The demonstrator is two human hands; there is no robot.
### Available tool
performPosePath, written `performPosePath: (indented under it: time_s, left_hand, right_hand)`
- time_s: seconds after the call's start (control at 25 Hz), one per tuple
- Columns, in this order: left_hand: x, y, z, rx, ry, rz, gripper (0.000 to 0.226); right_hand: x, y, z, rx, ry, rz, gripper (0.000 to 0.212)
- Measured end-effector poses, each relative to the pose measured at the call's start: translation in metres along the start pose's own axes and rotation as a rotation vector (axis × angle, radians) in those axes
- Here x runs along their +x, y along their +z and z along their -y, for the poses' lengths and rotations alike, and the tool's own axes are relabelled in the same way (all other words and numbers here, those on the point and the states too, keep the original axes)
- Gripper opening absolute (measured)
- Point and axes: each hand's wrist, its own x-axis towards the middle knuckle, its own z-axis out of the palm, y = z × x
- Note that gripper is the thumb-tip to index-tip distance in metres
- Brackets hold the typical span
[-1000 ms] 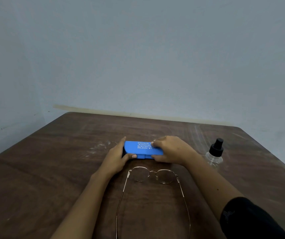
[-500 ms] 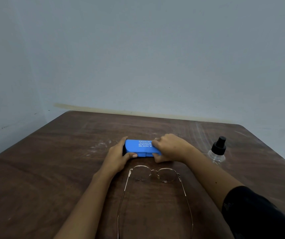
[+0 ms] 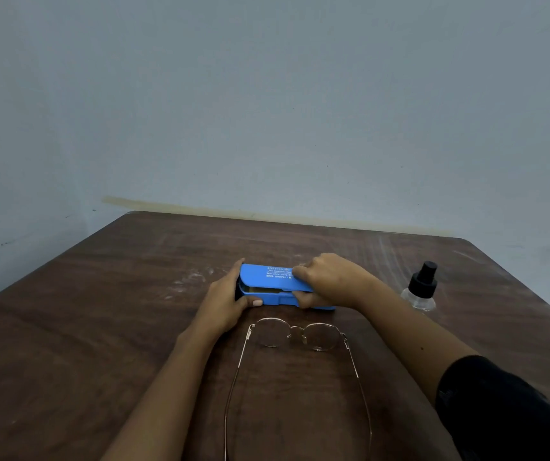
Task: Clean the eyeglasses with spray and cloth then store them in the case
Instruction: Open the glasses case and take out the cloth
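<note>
At the centre of the frame, the fingers (image 3: 300,272) of the right hand (image 3: 328,281) are curled over the top of the lid (image 3: 257,277) of a blue eyeglass case (image 3: 277,299). The thumb is tucked under the lid's front edge, so this hand pinches the lid. The left hand (image 3: 223,301) grips the case's left end, its thumb pressed along the front of the base. The lid stands a crack above the base, and something yellowish (image 3: 263,289) shows in the slit, perhaps the cloth, though too little is visible to tell. The case rests on the brown table (image 3: 100,327). Just below it in the picture lie the gold-rimmed eyeglasses (image 3: 296,332), untouched, with the lenses near the case and both temples spread open toward the bottom edge. At the right, well apart from the hands, a clear spray bottle (image 3: 421,289) with a black cap stands upright. By my reading the case is being opened to get at the cloth, so cleaning has not begun. If the lid snaps free, the case could jerk onto the lenses just beside it and scratch or shove them. The right forearm, close beside the right temple, could drag the frame if it drops. A wide swing of that arm might knock the bottle over.
</note>
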Motion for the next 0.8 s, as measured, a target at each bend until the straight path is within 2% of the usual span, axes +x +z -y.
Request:
performPosePath:
  time_s: [0.12, 0.24, 0.36, 0.48, 0.56, 0.8]
  left_hand:
    - [0.001, -0.001, 0.001, -0.005, 0.005, 0.009, 0.084]
    - [0.003, -0.003, 0.002, -0.014, 0.028, 0.009, 0.087]
    - [0.006, -0.004, 0.002, 0.02, 0.047, -0.002, 0.078]
    - [0.006, -0.003, 0.002, 0.028, 0.043, -0.01, 0.068]
    - [0.006, -0.003, 0.003, 0.052, 0.033, -0.003, 0.071]
    - [0.008, -0.001, 0.005, 0.041, -0.013, -0.014, 0.072]
  right_hand:
    - [-0.007, 0.004, -0.005, 0.244, 0.096, -0.1, 0.038]
    - [-0.012, 0.011, -0.002, 0.335, 0.274, -0.216, 0.04]
    - [-0.007, 0.02, 0.002, 0.472, 0.469, -0.263, 0.039]
    - [0.0, 0.024, -0.001, 0.644, 0.567, -0.292, 0.035]
    - [0.006, 0.024, -0.002, 0.747, 0.58, -0.332, 0.032]
    - [0.017, 0.023, -0.007, 1.204, 0.857, -0.592, 0.023]
